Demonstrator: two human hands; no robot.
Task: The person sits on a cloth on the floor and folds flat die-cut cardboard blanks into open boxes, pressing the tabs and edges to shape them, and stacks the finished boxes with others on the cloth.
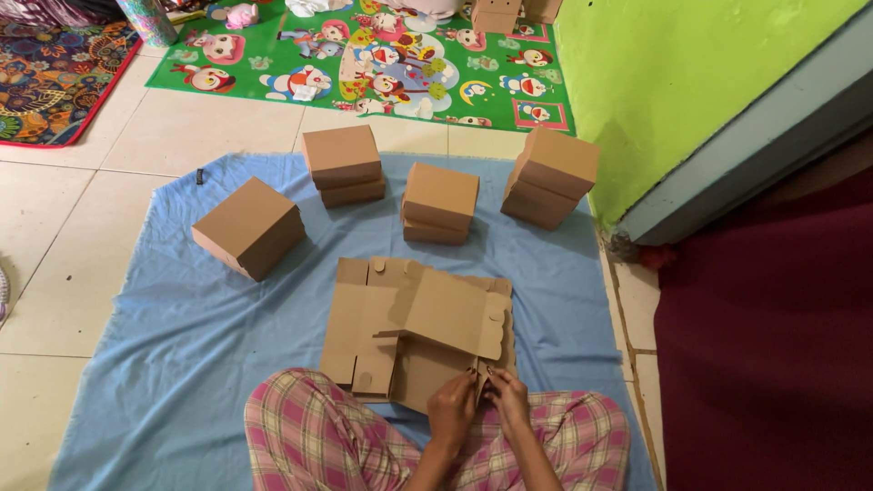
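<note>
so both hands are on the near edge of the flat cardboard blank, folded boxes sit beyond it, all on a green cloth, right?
Not quite. The cloth is blue, as the head view shows; the green thing is a cartoon mat farther off. The rest holds: left hand and right hand are on the near edge of the cardboard blank, with folded boxes beyond.

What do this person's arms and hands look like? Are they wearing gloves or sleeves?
No gloves and no sleeves in view: the left hand and right hand are bare, as are both forearms. No rings, watch or bracelets can be made out. The legs below wear pink plaid trousers.
</note>
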